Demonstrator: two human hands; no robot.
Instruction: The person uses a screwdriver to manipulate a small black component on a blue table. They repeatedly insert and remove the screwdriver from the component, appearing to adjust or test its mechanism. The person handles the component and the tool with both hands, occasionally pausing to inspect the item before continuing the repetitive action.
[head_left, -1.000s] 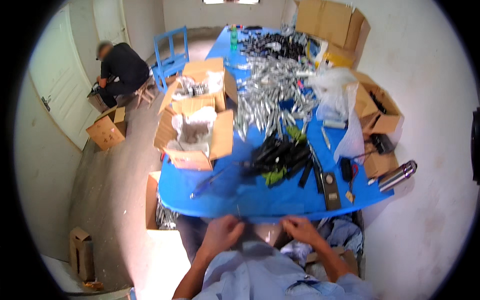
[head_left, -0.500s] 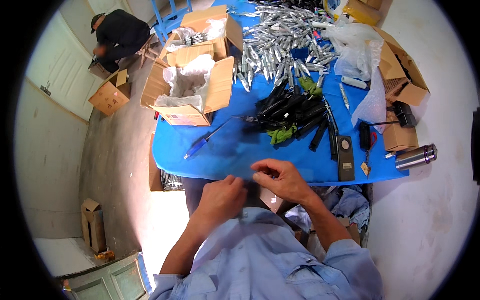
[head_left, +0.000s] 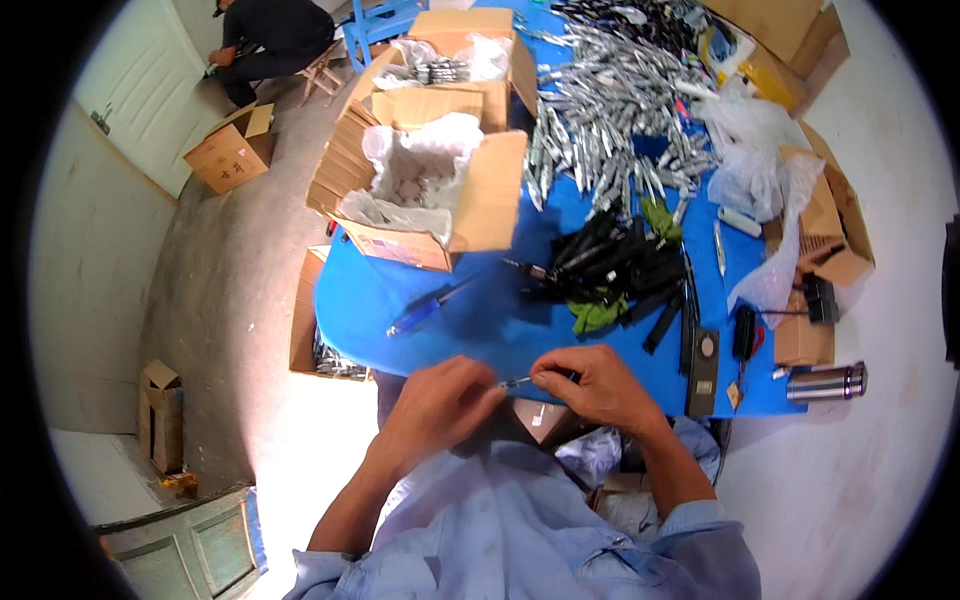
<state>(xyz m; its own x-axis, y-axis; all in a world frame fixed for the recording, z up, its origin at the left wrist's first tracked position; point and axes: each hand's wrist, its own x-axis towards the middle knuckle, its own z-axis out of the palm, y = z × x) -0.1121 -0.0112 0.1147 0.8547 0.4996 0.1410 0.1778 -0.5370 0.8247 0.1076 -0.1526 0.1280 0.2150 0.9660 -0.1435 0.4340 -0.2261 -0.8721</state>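
Observation:
Just off the front edge of the blue-covered table (head_left: 355,300), my two hands meet in front of my shirt. My right hand (head_left: 597,390) pinches a small, thin metallic piece (head_left: 515,382) between thumb and fingertips. At its other end are the curled fingers of my left hand (head_left: 440,400), slightly blurred, closed on the piece. Beyond my hands lies a screwdriver (head_left: 415,316) with a blue handle. A heap of black, tube-shaped tools (head_left: 630,262) rests farther back, with a crumpled green cloth (head_left: 597,316) at its near side.
Many silver pen-like tools (head_left: 610,120) cover the far table. An open carton (head_left: 400,250) with plastic lining stands left. On the right are a dark handheld device (head_left: 703,375), a steel flask (head_left: 828,382) and bubble wrap (head_left: 770,270). A person (head_left: 275,40) sits at far left.
My hands have come closer together, and the thin metallic piece now shows between them. The view has shifted, so the table's contents sit lower and to the right.

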